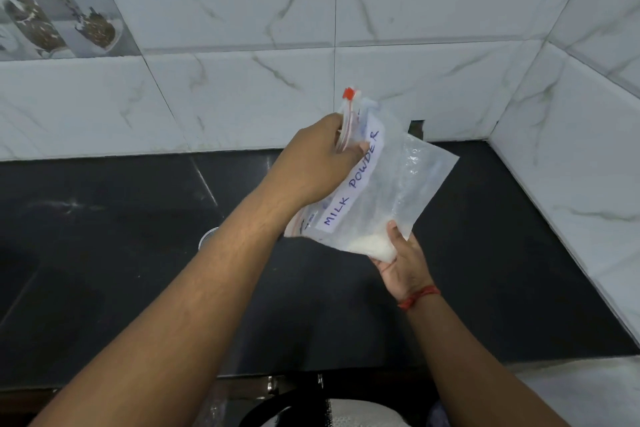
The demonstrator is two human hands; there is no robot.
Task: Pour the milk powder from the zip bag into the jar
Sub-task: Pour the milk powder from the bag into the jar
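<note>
- left hand (pixel 313 163) pinching zip bag (pixel 391 184) at its zipper end
- right hand (pixel 403 262) cupped under bag's lower corner, gripping the milk powder (pixel 372 248)
- bag held tilted above black counter (pixel 485 270)

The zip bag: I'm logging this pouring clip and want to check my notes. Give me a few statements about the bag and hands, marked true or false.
1. Both hands hold the zip bag. True.
2. The label reads SUGAR. False: it reads MILK POWDER.
3. The right hand supports the bag's lower corner, where the white powder sits. True.
4. The bag lies flat on the dark counter. False: it is held up above it.
5. The left hand grips the zip end near the red slider. True.
</note>
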